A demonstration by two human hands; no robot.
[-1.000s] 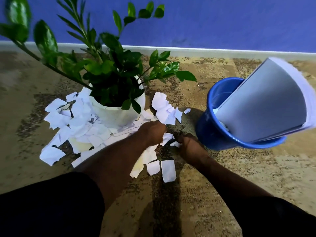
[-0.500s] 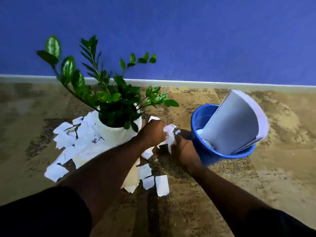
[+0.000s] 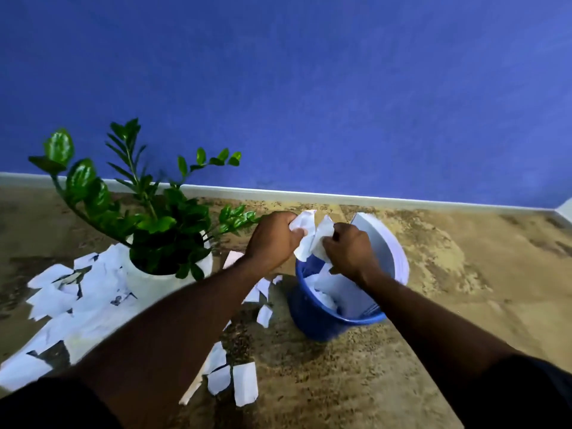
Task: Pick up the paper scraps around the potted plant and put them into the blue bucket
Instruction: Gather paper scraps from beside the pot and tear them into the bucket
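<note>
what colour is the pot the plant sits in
White, no pattern that I can see. The pot shows best in the head view.

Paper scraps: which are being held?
The crumpled bunch gripped by left hand and right hand above the blue bucket; others lie on the floor or inside it.

Both arms stretched forward, forearms bare, dark sleeves (image 3: 46, 404) at upper arms.

Left hand (image 3: 274, 239): raised just above left rim of blue bucket (image 3: 312, 317), back of hand toward camera, fingers (image 3: 294, 234) curled tight round crumpled paper scraps (image 3: 305, 243).

Right hand (image 3: 349, 250): directly above bucket opening, knuckles up, fingers curled, gripping more white scraps.

Hands close together, their bunches touching between them.

Left forearm (image 3: 173, 320): runs diagonally from lower left toward bucket.

Right forearm (image 3: 433, 320): runs from lower right, crossing over bucket's near rim.
</note>
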